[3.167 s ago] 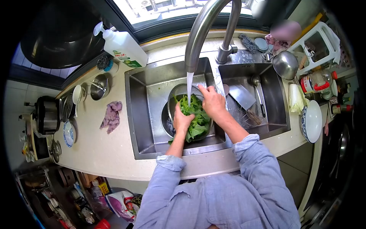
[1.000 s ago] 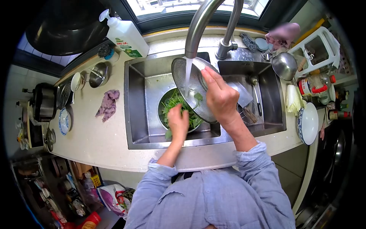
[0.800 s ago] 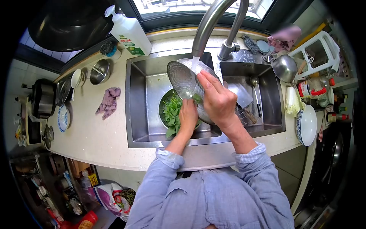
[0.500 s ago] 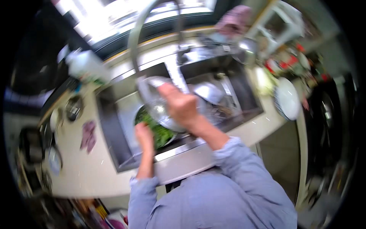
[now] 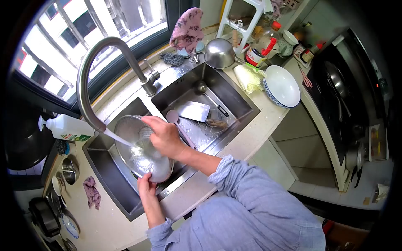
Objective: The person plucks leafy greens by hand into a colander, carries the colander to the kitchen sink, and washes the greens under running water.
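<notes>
A round metal colander point(image 5: 142, 161) is tilted over the left sink basin point(image 5: 111, 175). My right hand point(image 5: 165, 138) is closed on its upper right rim. At the lower edge, my left hand point(image 5: 147, 190) grips the rim with thumb and fingers. From the curved faucet point(image 5: 83, 79) a stream of water point(image 5: 117, 137) runs onto the colander's inner face. The leafy greens seen earlier are hidden, and I cannot make out the bowl under the colander clearly.
The right basin holds a cleaver point(image 5: 194, 111), a pink spoon point(image 5: 173, 117), a ladle point(image 5: 201, 87) and a wire rack. Around it stand a metal pot point(image 5: 220, 53), a cabbage point(image 5: 248, 78) and a white bowl point(image 5: 282, 85). A detergent bottle point(image 5: 69, 127) and purple cloth point(image 5: 91, 192) are left.
The colander has come over the left basin, under running water, covering the greens. My left hand has moved from the bowl of greens to the colander's rim. The view has turned.
</notes>
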Demonstrator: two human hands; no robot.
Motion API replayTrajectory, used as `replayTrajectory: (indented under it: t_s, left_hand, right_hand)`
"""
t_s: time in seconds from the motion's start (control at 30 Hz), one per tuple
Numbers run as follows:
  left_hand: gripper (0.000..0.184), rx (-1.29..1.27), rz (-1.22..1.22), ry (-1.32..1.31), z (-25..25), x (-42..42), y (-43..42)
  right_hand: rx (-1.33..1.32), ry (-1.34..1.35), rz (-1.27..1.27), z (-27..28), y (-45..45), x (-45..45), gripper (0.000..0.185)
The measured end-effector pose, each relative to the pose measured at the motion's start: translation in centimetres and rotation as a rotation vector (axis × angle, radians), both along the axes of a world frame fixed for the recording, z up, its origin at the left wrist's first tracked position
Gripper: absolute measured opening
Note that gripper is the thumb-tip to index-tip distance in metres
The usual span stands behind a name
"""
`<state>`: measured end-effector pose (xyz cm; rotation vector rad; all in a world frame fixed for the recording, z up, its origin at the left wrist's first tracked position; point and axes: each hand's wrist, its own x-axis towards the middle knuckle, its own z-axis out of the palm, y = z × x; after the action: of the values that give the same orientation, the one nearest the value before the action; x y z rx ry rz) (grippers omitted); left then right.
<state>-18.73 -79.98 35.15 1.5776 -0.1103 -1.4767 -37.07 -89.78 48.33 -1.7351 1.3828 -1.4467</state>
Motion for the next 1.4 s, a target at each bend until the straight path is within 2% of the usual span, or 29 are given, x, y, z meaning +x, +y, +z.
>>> replayTrajectory:
  t_s: [0.03,0.13,0.2,0.23,0.27,0.3,0.37,0.4,0.47,0.6,0.67,0.7,0.8,0.83,0.93,1.0,1.03,1.07,1.13,1.17,1.27,1.3,1.4]
  left_hand:
    - [0.033,-0.042,-0.073,-0.063,0.3,1.4,0.4]
    - [0.03,-0.045,-0.014,-0.382,3.5,4.0,1.1]
    - [0.032,-0.254,0.102,-0.461,6.5,4.1,1.0]
    - [0.039,-0.307,0.02,-0.579,6.7,6.0,1.7]
    - [0.04,-0.279,-0.037,-0.8,9.5,5.4,1.7]
    - [0.044,-0.319,-0.063,-1.009,8.6,6.9,1.8]
    - [0.045,-0.366,-0.124,-1.718,11.4,5.9,1.6]
    - [0.045,-0.341,-0.131,-1.742,12.4,5.6,1.6]
    - [0.046,-0.305,-0.144,-1.781,14.1,5.2,1.6]
    - [0.048,-0.586,-0.101,-2.03,13.4,7.8,2.0]
    - [0.048,-0.572,-0.02,-2.012,12.9,8.7,2.7]
    - [0.048,-0.562,0.018,-2.001,12.7,9.2,3.2]
    - [0.044,-0.411,0.153,-1.82,12.4,10.3,4.0]
    - [0.042,-0.378,0.229,-1.654,11.9,11.1,4.5]
    - [0.037,-0.318,0.442,-1.186,10.3,14.7,6.7]
    - [0.035,-0.326,0.576,-0.913,9.9,16.7,8.6]
    - [0.032,-0.337,0.695,-0.808,9.8,17.2,9.3]
    - [0.032,-0.217,0.701,-0.78,9.7,18.3,10.7]
    - [0.032,0.016,0.707,-0.723,10.1,20.6,13.3]
    - [0.026,-0.019,0.803,-0.675,9.9,21.0,13.6]
    - [0.018,-0.018,0.92,-0.538,7.9,24.4,16.0]
    - [0.016,-0.027,0.977,-0.489,7.5,24.9,16.1]
    - [0.009,-0.069,1.084,-0.361,6.1,26.7,16.3]
  right_hand:
    - [0.034,-0.025,-0.013,-0.9,0.0,-0.3,0.042]
    - [0.226,-0.016,-0.018,-4.9,0.5,-0.5,0.04]
    - [0.435,0.04,0.014,-7.0,1.5,0.5,0.038]
    - [0.481,0.093,0.085,-7.6,2.2,0.7,0.038]
    - [0.524,0.147,0.161,-8.3,2.5,0.5,0.037]
    - [0.555,0.21,0.196,-10.0,3.0,0.8,0.037]
    - [0.581,0.31,0.248,-12.4,3.7,1.3,0.032]
    - [0.58,0.343,0.265,-12.9,3.9,1.5,0.027]
    - [0.708,0.428,0.324,-13.2,3.7,2.2,0.03]
    - [0.907,0.538,0.374,-15.5,2.7,4.4,0.046]
    - [0.969,0.585,0.34,-15.4,2.5,6.2,0.054]
    - [1.048,0.58,0.357,-15.2,2.4,7.3,0.07]
    - [1.096,0.763,0.359,-12.6,4.0,10.3,0.078]
    - [1.117,0.806,0.372,-14.1,4.3,11.0,0.079]
    - [0.99,1.012,0.389,-17.7,4.8,11.6,0.074]
    - [0.851,1.167,0.401,-19.6,4.6,11.6,0.062]
    - [0.778,1.206,0.39,-20.5,4.6,11.7,0.057]
    - [0.704,1.242,0.379,-21.4,4.5,11.8,0.053]
    - [0.516,1.127,0.332,-22.6,3.9,12.0,0.047]
    - [0.415,1.065,0.301,-22.9,3.0,12.0,0.045]
    - [0.466,0.9,0.52,-21.0,0.1,11.2,0.041]
    - [0.425,0.872,0.491,-20.4,-0.4,11.3,0.038]
    - [0.599,0.741,0.447,-17.1,-0.2,10.6,0.04]
